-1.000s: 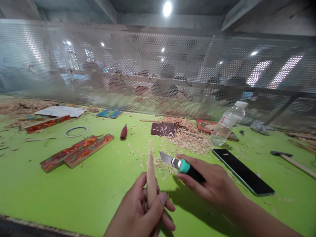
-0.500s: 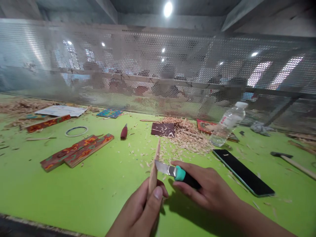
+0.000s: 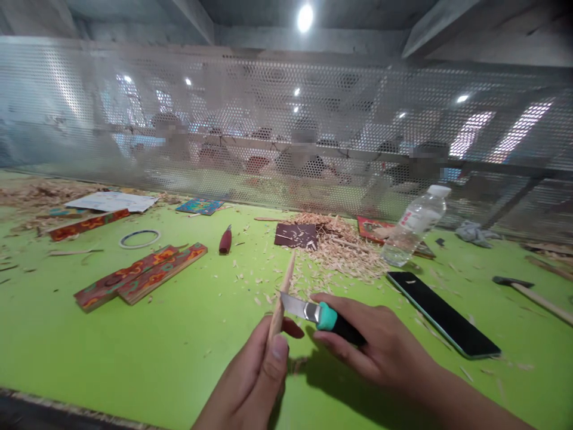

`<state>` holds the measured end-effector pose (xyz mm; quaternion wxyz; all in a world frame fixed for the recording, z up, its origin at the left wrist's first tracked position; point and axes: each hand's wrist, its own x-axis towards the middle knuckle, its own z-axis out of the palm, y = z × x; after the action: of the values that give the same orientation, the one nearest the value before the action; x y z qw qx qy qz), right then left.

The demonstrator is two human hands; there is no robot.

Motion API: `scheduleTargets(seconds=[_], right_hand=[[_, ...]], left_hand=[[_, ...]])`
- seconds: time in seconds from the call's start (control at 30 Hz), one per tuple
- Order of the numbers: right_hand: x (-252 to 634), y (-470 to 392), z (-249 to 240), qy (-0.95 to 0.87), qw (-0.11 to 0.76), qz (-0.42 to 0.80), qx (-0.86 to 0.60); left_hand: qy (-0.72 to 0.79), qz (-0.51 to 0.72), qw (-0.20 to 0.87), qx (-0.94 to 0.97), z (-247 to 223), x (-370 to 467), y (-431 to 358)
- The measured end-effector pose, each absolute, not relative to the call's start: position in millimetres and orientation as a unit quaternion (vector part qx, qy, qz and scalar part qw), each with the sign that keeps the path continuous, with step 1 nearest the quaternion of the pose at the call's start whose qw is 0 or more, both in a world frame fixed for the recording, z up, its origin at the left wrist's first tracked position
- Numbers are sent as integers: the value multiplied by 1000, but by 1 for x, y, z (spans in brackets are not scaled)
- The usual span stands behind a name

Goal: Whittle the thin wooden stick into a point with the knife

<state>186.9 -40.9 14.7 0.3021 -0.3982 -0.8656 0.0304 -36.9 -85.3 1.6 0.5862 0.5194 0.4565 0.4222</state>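
A slim, pointed wooden stick (image 3: 287, 279) is pinched between the thumb and fingers of my left hand (image 3: 259, 370), its tip slanting up and away. My right hand (image 3: 380, 340) is wrapped round a utility knife (image 3: 326, 316) with a black and teal handle. The knife's blade lies against the right side of the stick, just above my left fingers. Pale wood shavings (image 3: 353, 254) are heaped beyond the stick, partly over a dark brown sheet (image 3: 295, 235).
Painted wooden strips (image 3: 163, 272), a tape ring (image 3: 139, 239) and a red-handled tool (image 3: 225, 240) lie left. At right are a tilted plastic bottle (image 3: 414, 227), a black phone (image 3: 443, 313) and a hammer (image 3: 537, 298). A perforated screen (image 3: 268, 131) stands behind; people are beyond it.
The stick's tip has shifted slightly right, and my left thumb has moved a little down and left. The knife blade and my right hand are almost where they were.
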Motion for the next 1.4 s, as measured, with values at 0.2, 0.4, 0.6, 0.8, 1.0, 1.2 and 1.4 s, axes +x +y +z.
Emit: scheduleTargets(seconds=[0.2,0.4,0.6,0.8,1.0,1.2,1.4], right_hand=[[187,-41,15,-870,297,27,-393],[187,-45,10,-905,241,42,-349],[187,-46,8,-925,212,13,-315],[184,-48,7,-927,202,-8,-316],[181,-51,6,-916,210,-41,-338],[178,-53,6,-909,223,-51,-348],[175,-55,8,-906,232,-47,-350]], left_hand=[[383,353,679,517,-6,-39,-79],[402,360,685,489,-3,-35,-81],[428,404,580,563,-9,-33,-78],[474,390,507,606,-3,-29,-82],[517,371,462,617,0,-26,-80],[536,384,441,609,-1,-26,-79],[570,380,418,597,-2,-26,-80]])
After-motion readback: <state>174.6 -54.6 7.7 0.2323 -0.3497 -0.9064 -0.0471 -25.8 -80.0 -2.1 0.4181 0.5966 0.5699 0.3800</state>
